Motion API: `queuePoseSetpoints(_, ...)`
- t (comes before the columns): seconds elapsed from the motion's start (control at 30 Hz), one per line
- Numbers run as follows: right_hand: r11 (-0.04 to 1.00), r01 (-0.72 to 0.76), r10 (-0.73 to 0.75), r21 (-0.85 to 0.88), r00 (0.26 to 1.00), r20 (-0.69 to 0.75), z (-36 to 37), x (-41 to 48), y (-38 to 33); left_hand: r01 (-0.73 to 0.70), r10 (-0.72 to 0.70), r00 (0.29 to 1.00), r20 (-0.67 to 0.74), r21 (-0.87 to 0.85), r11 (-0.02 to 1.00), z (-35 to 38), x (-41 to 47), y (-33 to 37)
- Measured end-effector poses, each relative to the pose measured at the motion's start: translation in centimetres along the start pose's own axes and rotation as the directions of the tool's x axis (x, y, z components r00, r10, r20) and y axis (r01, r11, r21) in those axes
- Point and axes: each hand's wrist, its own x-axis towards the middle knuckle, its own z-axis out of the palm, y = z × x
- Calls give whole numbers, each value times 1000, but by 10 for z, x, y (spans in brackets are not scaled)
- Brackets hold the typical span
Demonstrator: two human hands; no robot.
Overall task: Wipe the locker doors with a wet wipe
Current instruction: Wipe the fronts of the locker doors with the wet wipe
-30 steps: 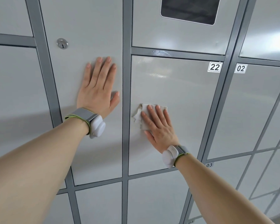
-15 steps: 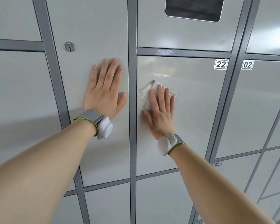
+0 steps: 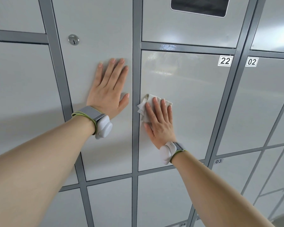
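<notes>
Door 22 (image 3: 195, 102) stretches bare rightward and above the right hand (image 3: 161, 123), whose flat fingers press the wet wipe (image 3: 146, 104) near the door's left edge. The left hand (image 3: 108, 92) lies flat, fingers straight, on the neighbouring door (image 3: 97, 30).

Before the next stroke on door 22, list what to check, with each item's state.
1. Wipe flat under right hand: ok, straight fingers press it.
2. Wipe on door 22: ok, at its left edge.
3. Left hand clear of wipe: ok, flat on the keyed door.
4. Upper door 22 wiped: ok, wet streaks show there.
5. Lower door 22 wiped: cannot tell.
6. Wipe wet enough: cannot tell.
</notes>
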Motion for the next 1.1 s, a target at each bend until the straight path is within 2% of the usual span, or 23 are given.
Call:
queuePoseSetpoints(0.13,999,43,-42,-25,998,44,1,-20,9,-6,6,999,36,-17,1000,2,-21,4)
queuePoseSetpoints(0.37,1000,15,-15,-9,998,54,-7,-35,21,22,-20,997,78,-21,1000,8,-51,13)
queuePoseSetpoints(0.53,973,-229,229,36,973,6,-20,-7,16,45,-45,997,60,4,999,12,-53,15)
queuePoseSetpoints(0.63,956,-278,281,93,959,-20,-22,13,7,43,-43,999,31,15,999,14,-54,16)
queuePoseSetpoints(0.83,982,-138,141,129,990,-19,-4,12,-12,54,-54,998,23,23,998,18,-54,16)
queuePoseSetpoints(1.1,996,-12,12,89,1000,1,9,-20,-7,53,-53,998,15,40,998,18,-54,16)
